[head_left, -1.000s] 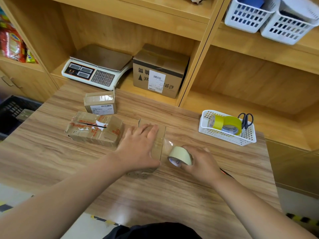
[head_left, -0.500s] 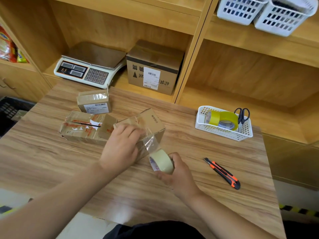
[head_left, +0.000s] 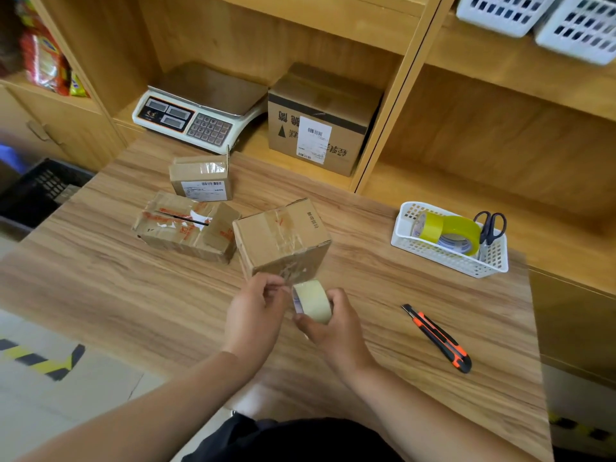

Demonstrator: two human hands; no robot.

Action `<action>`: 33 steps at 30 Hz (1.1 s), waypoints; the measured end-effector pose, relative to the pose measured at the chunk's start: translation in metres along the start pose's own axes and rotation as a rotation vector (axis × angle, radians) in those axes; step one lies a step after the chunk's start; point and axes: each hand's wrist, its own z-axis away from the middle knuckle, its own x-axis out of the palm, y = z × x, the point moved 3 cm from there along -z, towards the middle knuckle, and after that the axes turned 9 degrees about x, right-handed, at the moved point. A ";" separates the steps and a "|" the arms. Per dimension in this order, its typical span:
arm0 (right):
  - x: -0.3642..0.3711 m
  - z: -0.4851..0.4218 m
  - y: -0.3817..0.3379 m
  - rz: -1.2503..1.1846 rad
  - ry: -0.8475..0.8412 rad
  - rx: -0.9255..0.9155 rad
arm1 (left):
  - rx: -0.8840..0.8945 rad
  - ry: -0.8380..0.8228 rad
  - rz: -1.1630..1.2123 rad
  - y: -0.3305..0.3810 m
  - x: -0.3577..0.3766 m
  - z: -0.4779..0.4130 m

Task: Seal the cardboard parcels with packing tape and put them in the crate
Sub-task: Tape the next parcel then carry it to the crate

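Note:
A small cardboard parcel point(head_left: 283, 240) stands on the wooden table point(head_left: 133, 295), with clear tape running over its top and down its near face. My right hand point(head_left: 328, 323) grips a pale tape roll point(head_left: 312, 300) just below that face. My left hand point(head_left: 255, 306) pinches the tape strip where it leaves the roll, at the parcel's lower edge. Two other parcels lie to the left: a crumpled one with red print point(head_left: 186, 226) and a smaller labelled one point(head_left: 201, 178). A black crate point(head_left: 40, 191) sits off the table's left edge.
An orange-and-black utility knife point(head_left: 436, 338) lies on the table to the right. A white basket point(head_left: 446, 258) holds yellow tape rolls and scissors point(head_left: 490, 226). In the shelf behind stand a weighing scale point(head_left: 196, 111) and a larger labelled box point(head_left: 316, 121).
The parcel was tipped up from lying flat and now stands clear of my left hand. That hand left the parcel's top and came down to the tape strip beside the roll.

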 end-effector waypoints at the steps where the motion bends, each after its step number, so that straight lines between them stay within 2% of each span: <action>1: 0.000 0.001 0.000 0.000 -0.005 -0.003 | -0.128 0.029 0.129 -0.004 0.004 0.002; 3: -0.002 0.002 0.001 -0.009 -0.019 -0.015 | -0.365 0.083 0.409 -0.005 0.015 0.007; 5: -0.003 0.003 0.001 -0.038 -0.040 -0.022 | -0.530 0.116 0.598 -0.002 0.026 0.009; 10: -0.003 0.001 0.005 -0.121 -0.085 -0.045 | -0.760 0.144 0.806 0.006 0.047 0.005; 13: -0.005 -0.001 0.005 -0.129 -0.123 -0.075 | -0.813 0.147 0.919 0.008 0.055 0.006; 17: -0.014 0.002 0.004 -0.116 -0.200 -0.112 | -0.797 0.209 0.864 0.006 0.058 0.004; 19: -0.028 -0.003 0.012 -0.084 -0.176 -0.135 | -0.774 0.202 0.834 0.007 0.058 0.003; 21: -0.053 -0.015 0.032 0.040 -0.041 -0.115 | -0.762 0.200 0.834 0.008 0.058 0.004; 24: -0.105 -0.036 0.074 0.177 0.261 -0.098 | -0.760 0.198 0.838 0.010 0.057 0.009; 26: -0.140 -0.046 0.101 0.310 0.396 -0.004 | -0.745 0.199 0.837 0.012 0.058 0.010; 28: -0.166 -0.053 0.121 0.591 0.404 0.139 | -0.726 0.207 0.832 0.015 0.057 0.010; 30: -0.184 -0.060 0.138 0.875 0.317 0.261 | -0.714 0.217 0.821 0.017 0.057 0.009; 33: -0.191 -0.063 0.148 1.032 0.245 0.326 | -0.713 0.227 0.796 0.016 0.058 0.008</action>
